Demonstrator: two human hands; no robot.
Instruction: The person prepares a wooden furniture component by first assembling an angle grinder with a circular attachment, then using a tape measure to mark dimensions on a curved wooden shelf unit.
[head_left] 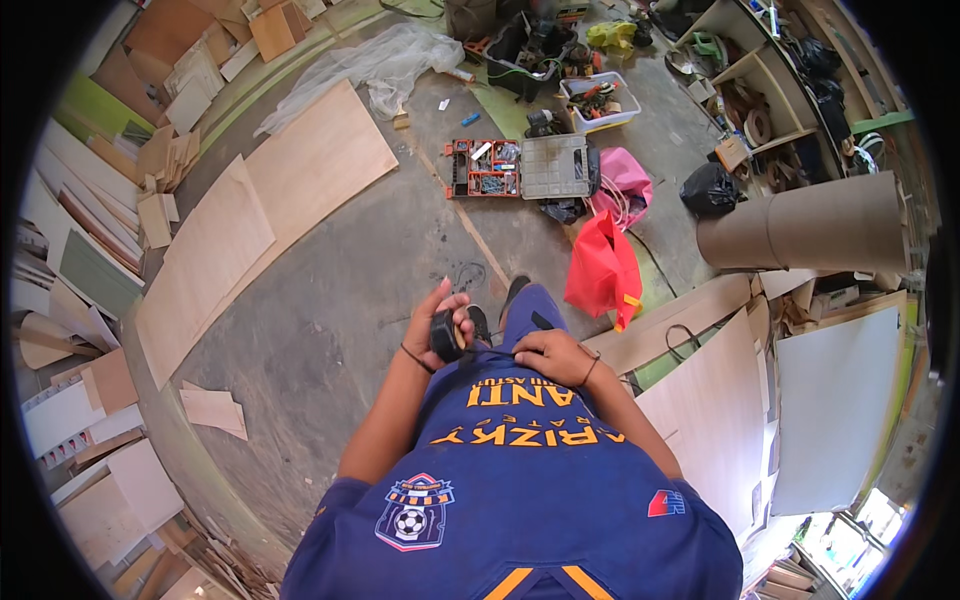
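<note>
My left hand [433, 325] is raised in front of my waist, fingers curled round a black roll of tape [447, 336] with a tan core. At the lower edge of my dark blue shirt [540, 480], my right hand [552, 357] is closed on the hem, its fingertips partly hidden in the cloth. A small dark strip [541, 320] shows on my blue trouser leg just beyond the right hand. My dark shoes [516, 288] stand on the grey floor below.
Ahead lie an open orange-and-grey organizer case [483, 168], a white bin [600, 103] of tools and a red bag [603, 268]. Long plywood sheets [320, 145] cover the left floor. At right are a big brown roll [810, 226], leaning panels [838, 400] and cluttered shelves [755, 85].
</note>
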